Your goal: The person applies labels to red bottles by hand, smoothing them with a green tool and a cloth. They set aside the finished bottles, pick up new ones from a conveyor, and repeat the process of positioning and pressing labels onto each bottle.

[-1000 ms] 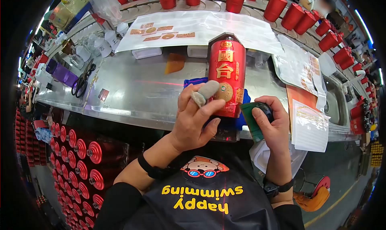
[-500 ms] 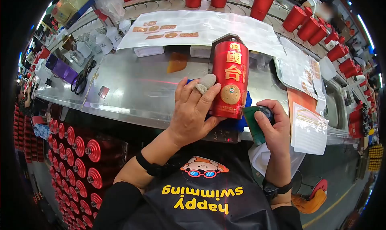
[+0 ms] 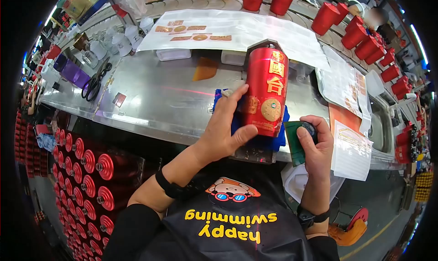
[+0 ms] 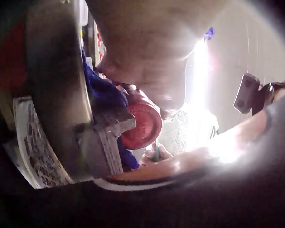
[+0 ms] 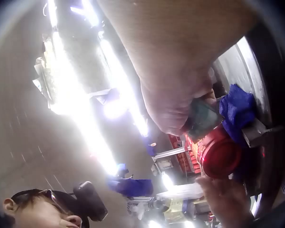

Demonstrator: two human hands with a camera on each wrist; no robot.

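Note:
A red bottle (image 3: pixel 267 97) with gold characters and a round gold medallion lies with its base toward me on a blue cloth (image 3: pixel 281 135). My left hand (image 3: pixel 219 131) rests along its left side, fingers stretched up the bottle and thumb near the base. A bit of pale finger covering (image 3: pixel 226 93) shows past the fingers. To the right of the bottle, my right hand (image 3: pixel 318 147) grips a green scraper (image 3: pixel 294 140) with a dark rounded back. Its flat blade points left, close to the bottle's base. In the right wrist view the bottle's round base (image 5: pixel 222 159) faces the camera.
Behind the bottle lies a white sheet with gold labels (image 3: pixel 200 28). Scissors (image 3: pixel 95 85) and a purple container (image 3: pixel 72 72) are on the left. Papers (image 3: pixel 349 147) and a sink (image 3: pixel 382 124) stand right. Red bottles line the conveyor (image 3: pixel 235 5); several more (image 3: pixel 105 167) are stacked lower left.
The bottle has turned, its medallion shifting right. My left hand has moved from the front of the bottle to its left side. The right hand keeps the scraper beside it.

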